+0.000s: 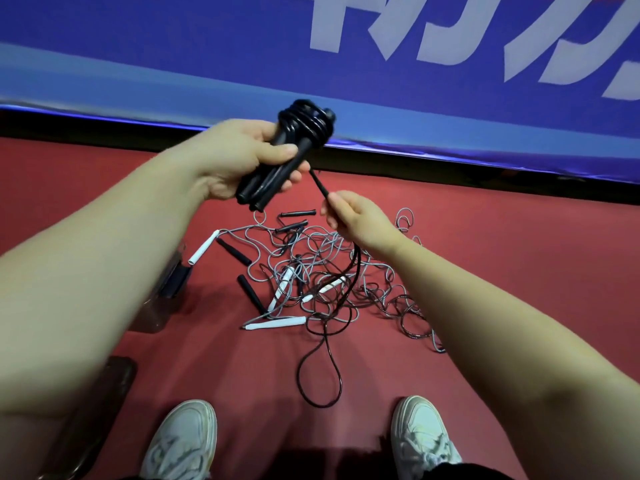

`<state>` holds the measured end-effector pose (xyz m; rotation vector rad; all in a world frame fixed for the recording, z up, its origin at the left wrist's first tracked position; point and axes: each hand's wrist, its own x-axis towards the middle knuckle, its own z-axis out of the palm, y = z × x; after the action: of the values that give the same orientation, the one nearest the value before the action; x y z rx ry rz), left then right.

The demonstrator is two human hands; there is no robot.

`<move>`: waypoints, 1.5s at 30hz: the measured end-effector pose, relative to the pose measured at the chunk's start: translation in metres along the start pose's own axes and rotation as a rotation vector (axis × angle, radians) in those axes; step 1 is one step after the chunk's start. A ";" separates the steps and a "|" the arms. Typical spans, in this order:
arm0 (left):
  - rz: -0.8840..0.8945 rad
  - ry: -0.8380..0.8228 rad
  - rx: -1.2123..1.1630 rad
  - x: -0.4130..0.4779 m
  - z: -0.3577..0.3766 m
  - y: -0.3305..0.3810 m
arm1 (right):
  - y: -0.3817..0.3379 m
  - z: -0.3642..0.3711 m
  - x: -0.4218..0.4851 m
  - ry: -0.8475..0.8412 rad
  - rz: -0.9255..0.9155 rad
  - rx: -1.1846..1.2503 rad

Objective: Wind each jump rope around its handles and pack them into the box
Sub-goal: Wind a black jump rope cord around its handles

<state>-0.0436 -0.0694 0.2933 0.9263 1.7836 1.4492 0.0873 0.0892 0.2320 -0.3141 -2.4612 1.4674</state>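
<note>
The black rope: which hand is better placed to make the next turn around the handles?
Probably the right hand: it pinches the loose black rope close to the handles, and slack hangs down to the floor. The left hand grips both handles, so it is occupied steadying them.

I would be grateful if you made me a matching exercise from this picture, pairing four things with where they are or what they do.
Column one:
1 left hand
2 right hand
3 white handle
4 shoes

Column two:
A lies in the rope tangle
B pinches the black rope
C stand at the bottom edge of the view
D grips the wound black handles

Pairs: 1-D, 2-B, 3-A, 4-C
</note>
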 end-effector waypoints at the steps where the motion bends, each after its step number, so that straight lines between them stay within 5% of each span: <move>1: 0.004 0.032 -0.021 -0.001 -0.002 0.001 | 0.006 -0.003 -0.003 -0.011 -0.010 -0.080; 6: -0.041 0.068 -0.015 -0.011 0.000 -0.009 | -0.003 -0.017 -0.011 -0.148 0.061 -0.331; 14: -0.023 0.010 -0.086 -0.015 0.007 -0.007 | -0.005 -0.023 -0.010 -0.357 0.197 -0.268; 19: -0.065 -0.050 -0.155 -0.013 0.012 0.000 | 0.005 -0.020 -0.003 -0.283 0.203 -0.319; 24: -0.069 -0.087 -0.129 -0.009 0.019 0.002 | -0.001 -0.008 0.001 -0.273 0.114 0.252; 28: -0.052 0.020 -0.059 -0.007 0.017 0.002 | -0.009 0.010 0.001 -0.203 0.173 0.441; 30: -0.038 0.083 0.023 -0.007 0.015 -0.004 | -0.015 0.015 0.003 -0.094 0.124 0.183; 33: -0.036 0.158 0.095 -0.006 0.017 -0.010 | -0.021 0.019 0.003 0.052 -0.045 -0.643; 35: -0.047 0.176 0.105 -0.004 0.019 -0.012 | -0.023 0.022 0.002 0.113 -0.087 -0.960; 45: -0.107 0.330 0.009 0.006 0.020 -0.006 | -0.032 -0.002 0.000 0.284 -0.360 -1.358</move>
<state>-0.0307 -0.0547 0.2831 0.6102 2.0422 1.5958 0.0868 0.0764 0.2610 -0.2430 -2.6323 -0.5008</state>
